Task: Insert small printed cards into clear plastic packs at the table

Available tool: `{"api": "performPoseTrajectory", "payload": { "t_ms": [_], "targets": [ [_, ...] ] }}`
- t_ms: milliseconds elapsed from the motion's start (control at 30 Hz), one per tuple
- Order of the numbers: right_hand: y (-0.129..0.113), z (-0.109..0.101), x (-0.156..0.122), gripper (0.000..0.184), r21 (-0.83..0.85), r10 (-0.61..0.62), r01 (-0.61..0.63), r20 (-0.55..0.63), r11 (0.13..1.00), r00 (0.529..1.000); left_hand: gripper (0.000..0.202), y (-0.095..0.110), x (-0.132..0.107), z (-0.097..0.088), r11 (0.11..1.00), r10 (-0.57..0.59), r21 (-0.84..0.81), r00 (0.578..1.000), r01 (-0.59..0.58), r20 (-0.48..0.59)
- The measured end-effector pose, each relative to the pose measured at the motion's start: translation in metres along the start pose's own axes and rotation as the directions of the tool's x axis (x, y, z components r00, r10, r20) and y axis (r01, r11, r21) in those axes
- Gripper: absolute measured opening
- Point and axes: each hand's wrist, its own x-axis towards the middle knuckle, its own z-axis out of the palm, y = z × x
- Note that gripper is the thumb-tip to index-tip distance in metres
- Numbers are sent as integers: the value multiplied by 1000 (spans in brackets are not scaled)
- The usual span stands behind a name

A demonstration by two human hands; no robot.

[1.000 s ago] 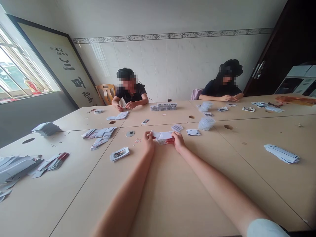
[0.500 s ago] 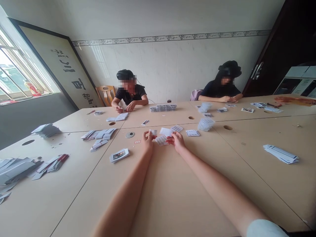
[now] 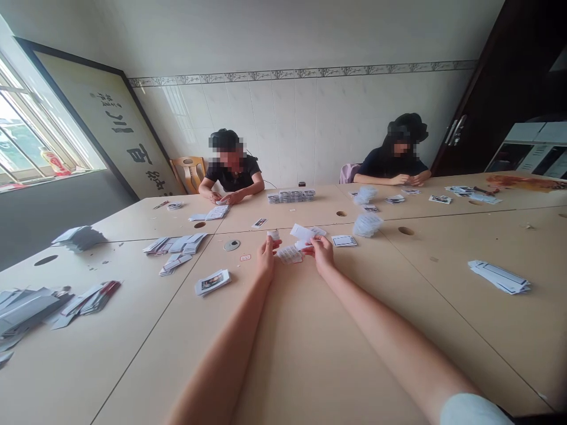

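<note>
Both hands (image 3: 266,254) (image 3: 323,252) pinch white pieces (image 3: 302,232), apparently paper.

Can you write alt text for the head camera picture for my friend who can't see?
A person's left hand holds a small white piece and the right hand holds white paper above a pale table. Card stacks lie around, and two people sit across.

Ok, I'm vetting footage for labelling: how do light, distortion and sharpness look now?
Head view: the window is blown out almost white in places, and the tiled wall catches a pale reflection; head view: the door slants, probably wide-lens distortion; head view: the paper in the right hand shows no readable print.
</note>
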Motion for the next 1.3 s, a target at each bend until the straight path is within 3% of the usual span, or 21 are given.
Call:
{"api": "performPoseTrajectory", "payload": {
  "t_ms": [167,400,700,1000,1133,1300],
  "targets": [
    [-7,-26,20,24,-135,-97,78,-144,988,985,50,1,-2,3,997,40,58,999,-42,36],
    [-9,-38,25,24,-308,-134,100,-92,946,987,39,0,-9,9,963,106,232,985,-136,138],
    [-8,-35,21,23,-408,-166,134,-44,903,985,32,-4,-5,8,881,217,408,971,-238,98],
    [-7,-33,20,22,-371,-281,245,-44,896,959,25,3,-16,9,726,480,541,876,-425,44],
    [-7,-19,7,27,-306,-307,322,96,896,947,29,6,-22,9,631,556,594,825,-499,103],
    [1,11,-15,43,-177,-336,379,229,909,914,18,14,-28,11,499,595,656,774,-566,216]
  ]
}}
